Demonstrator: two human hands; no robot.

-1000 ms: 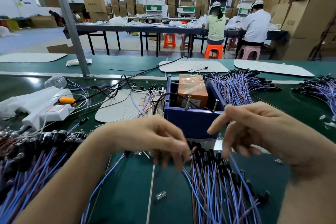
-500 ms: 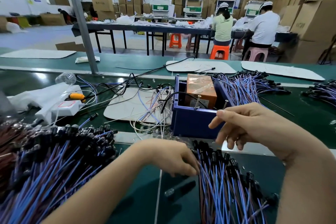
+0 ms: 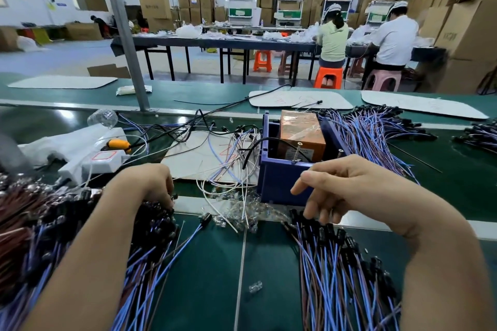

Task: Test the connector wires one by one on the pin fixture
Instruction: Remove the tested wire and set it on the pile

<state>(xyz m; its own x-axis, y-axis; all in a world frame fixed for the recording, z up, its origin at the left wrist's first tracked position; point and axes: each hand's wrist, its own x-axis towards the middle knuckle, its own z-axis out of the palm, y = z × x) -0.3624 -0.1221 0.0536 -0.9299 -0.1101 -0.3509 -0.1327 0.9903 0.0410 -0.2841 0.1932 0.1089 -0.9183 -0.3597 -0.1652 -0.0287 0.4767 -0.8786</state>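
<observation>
Now the left hand (image 3: 150, 185) is reaching into the left heap of connector wires (image 3: 80, 239), its fingers curling among the black plugs (image 3: 158, 220) so that I cannot tell whether they are pinching one. The right hand (image 3: 357, 188) is hovering just above the right bundle of connector wires (image 3: 330, 263), fingers loosely bent and parted, holding nothing, in front of the blue pin fixture (image 3: 279, 180), which is sitting on the green bench (image 3: 215, 277) with an orange block (image 3: 301, 134) inside it.

left hand (image 3: 150, 185): palm down, fingers curled under, tips hidden | right hand (image 3: 349, 188): raised, fingers loosely bent, empty
</observation>
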